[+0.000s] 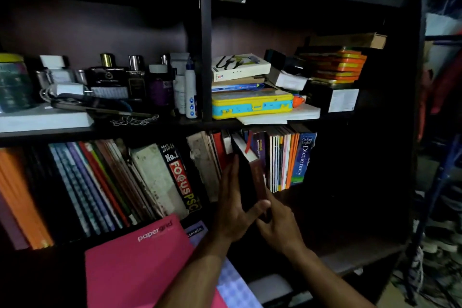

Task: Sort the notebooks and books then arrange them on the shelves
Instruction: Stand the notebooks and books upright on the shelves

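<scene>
Both-handed: left hand (233,204), fingers flat, thumb hooked, and right hand (277,226), curled at its base, held a dark hardcover book (247,177) tilted among upright spines on the lower shelf (350,247); glossy pink notebook (135,262) below.

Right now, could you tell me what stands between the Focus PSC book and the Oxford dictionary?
In the head view, worn books, the dark book both hands hold, and thin notebooks.

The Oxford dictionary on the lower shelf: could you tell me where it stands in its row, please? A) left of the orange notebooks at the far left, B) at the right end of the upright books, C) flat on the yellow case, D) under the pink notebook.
B: the dictionary stands upright as the last book on the right, with bare dark shelf beyond it.
</scene>
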Action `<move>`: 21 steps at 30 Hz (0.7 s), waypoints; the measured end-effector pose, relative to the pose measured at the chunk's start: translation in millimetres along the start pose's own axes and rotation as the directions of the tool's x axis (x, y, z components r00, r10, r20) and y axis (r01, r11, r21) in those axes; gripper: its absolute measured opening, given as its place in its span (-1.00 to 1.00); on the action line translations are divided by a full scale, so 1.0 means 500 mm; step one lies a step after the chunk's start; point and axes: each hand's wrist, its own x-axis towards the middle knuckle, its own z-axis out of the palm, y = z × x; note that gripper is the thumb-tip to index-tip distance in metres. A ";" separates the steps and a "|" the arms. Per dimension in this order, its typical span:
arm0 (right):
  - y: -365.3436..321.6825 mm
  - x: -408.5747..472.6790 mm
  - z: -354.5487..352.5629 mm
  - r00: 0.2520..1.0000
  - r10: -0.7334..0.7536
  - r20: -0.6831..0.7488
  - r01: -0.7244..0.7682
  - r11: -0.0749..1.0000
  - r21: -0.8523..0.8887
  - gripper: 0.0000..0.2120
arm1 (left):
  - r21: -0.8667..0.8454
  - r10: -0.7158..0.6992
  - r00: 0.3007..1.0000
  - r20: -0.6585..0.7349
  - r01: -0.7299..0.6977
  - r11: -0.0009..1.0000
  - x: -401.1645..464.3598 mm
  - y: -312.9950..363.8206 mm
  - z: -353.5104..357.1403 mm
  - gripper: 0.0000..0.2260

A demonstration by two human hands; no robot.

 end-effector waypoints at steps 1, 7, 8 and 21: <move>0.000 -0.001 0.002 1.000 -0.024 0.008 0.024 1.000 0.015 -0.25 | 0.035 -0.006 1.000 -0.009 0.007 0.999 0.001 -0.005 0.002 0.01; 0.014 0.009 -0.016 0.987 -0.014 0.161 -0.026 0.970 0.242 -0.50 | 0.062 -0.103 0.985 -0.141 0.112 0.992 0.004 -0.003 -0.005 -0.18; 0.021 0.020 -0.023 0.986 0.025 0.167 -0.072 0.958 0.278 -0.58 | 0.069 -0.145 0.976 -0.161 0.158 0.985 0.005 -0.001 -0.007 -0.24; 0.003 0.191 0.031 0.986 0.151 0.072 -0.165 0.949 0.268 -0.66 | 0.093 -0.096 0.978 -0.186 0.115 0.989 0.007 0.013 -0.011 -0.30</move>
